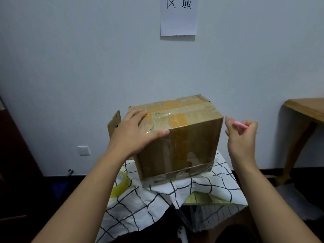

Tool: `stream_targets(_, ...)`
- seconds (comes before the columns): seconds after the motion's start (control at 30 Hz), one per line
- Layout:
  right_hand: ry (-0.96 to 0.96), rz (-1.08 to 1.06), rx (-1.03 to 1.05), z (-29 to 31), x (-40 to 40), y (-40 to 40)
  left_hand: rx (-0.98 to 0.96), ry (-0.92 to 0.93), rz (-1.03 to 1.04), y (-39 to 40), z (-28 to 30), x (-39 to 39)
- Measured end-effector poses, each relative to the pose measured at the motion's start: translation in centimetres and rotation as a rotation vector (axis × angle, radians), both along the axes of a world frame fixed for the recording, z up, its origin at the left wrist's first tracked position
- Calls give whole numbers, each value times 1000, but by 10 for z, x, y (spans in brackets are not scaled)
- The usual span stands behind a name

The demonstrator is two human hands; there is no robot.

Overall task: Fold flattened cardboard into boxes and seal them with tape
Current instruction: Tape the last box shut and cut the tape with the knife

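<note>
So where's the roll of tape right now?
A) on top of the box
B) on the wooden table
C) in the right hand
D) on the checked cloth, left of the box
D: the tape roll lies on the checked cloth, left of the box, partly behind the left forearm.

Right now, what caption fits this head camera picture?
Left hand steadies a taped cardboard box on a checked cloth while the right hand holds a pink tool.
</note>
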State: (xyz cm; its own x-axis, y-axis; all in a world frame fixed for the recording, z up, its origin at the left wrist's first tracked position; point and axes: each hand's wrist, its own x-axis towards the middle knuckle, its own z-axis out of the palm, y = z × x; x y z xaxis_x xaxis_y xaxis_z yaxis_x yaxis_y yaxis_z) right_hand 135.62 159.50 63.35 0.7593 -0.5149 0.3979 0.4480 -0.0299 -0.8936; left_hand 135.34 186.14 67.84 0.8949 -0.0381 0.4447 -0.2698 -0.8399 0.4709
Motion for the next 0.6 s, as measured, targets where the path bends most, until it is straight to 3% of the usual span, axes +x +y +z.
stream_targets(0.1,152,-139,-144,-48,3,4,-13,-15,30,4,0,5)
stream_targets(0.23,234,-128,-508,-132,2,26,34,20,31,4,-4,10)
stream_targets(0.37,364,-138,-627,-173,-3,43,46,64,62,3,-14,19)
stream_targets(0.6,376,179,-1173,-213,-2,60,18,142,96,0,-37,38)
